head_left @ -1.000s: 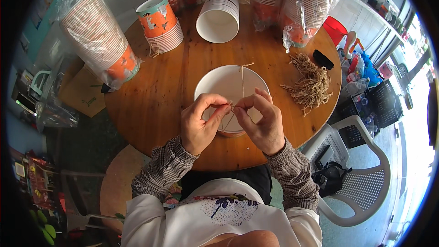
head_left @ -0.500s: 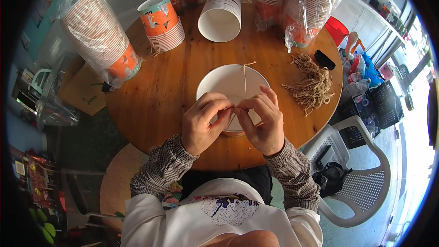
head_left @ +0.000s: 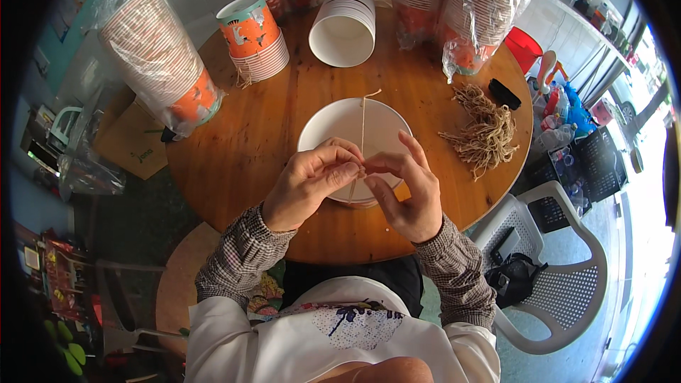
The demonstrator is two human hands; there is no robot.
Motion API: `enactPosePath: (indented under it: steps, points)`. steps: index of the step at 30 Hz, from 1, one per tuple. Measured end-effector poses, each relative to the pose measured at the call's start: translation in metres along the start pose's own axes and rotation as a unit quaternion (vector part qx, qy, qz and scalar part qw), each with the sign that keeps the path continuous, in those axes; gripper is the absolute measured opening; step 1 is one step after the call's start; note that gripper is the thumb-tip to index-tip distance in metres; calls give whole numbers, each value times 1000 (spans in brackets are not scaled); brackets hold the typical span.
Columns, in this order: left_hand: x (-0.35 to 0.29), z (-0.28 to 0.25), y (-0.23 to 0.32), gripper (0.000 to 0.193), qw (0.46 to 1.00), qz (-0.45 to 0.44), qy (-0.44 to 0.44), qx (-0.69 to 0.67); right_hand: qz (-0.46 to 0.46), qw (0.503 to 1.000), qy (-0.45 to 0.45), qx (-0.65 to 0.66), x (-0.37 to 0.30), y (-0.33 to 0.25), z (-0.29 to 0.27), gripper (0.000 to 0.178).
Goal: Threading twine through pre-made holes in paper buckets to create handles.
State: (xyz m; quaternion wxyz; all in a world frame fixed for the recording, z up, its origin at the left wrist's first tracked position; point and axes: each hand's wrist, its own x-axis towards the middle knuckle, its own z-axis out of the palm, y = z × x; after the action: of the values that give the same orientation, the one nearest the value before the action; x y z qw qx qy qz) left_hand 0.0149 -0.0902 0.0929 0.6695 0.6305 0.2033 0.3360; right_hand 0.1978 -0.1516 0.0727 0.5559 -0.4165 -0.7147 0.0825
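A white-lined paper bucket (head_left: pixel 330 120) stands on the table in front of me, its mouth facing up. Across that mouth runs a length of twine (head_left: pixel 364 124), looped at the far rim and stretching toward the near side. My left hand (head_left: pixel 305 181) pinches the twine above the middle of the bucket, where a small knotted bit shows at the fingertips. Thumb and forefinger of my right hand (head_left: pixel 408 191) close in on the same spot from the other side, its other fingers raised. Fingertips partly hide the knot.
On the round wooden table (head_left: pixel 234 163) lie a bundle of twine (head_left: pixel 486 128) and a black object (head_left: pixel 504 93). Farther back are an orange patterned bucket stack (head_left: pixel 252 39), a white stack on its side (head_left: pixel 342 32) and plastic-wrapped stacks (head_left: pixel 159 57). A grey chair (head_left: pixel 560 276) stands right.
Both hands remain over the bucket at the twine. My left hand has turned and shifted slightly left and down, while the bucket and twine loop have moved a little left.
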Motion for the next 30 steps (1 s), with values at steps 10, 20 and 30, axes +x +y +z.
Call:
enactPosePath:
  steps: [10,20,30]
  points:
    - [-2,5,-1,14,998,28,9,61,-11,1000,-6,-10,-1,8,-2,15]
    - [-5,4,-11,10,993,62,39,95,54,997,2,64,-1,8,2,8]
    - [-16,-6,-17,6,950,137,101,263,117,982,-85,124,3,6,1,3]
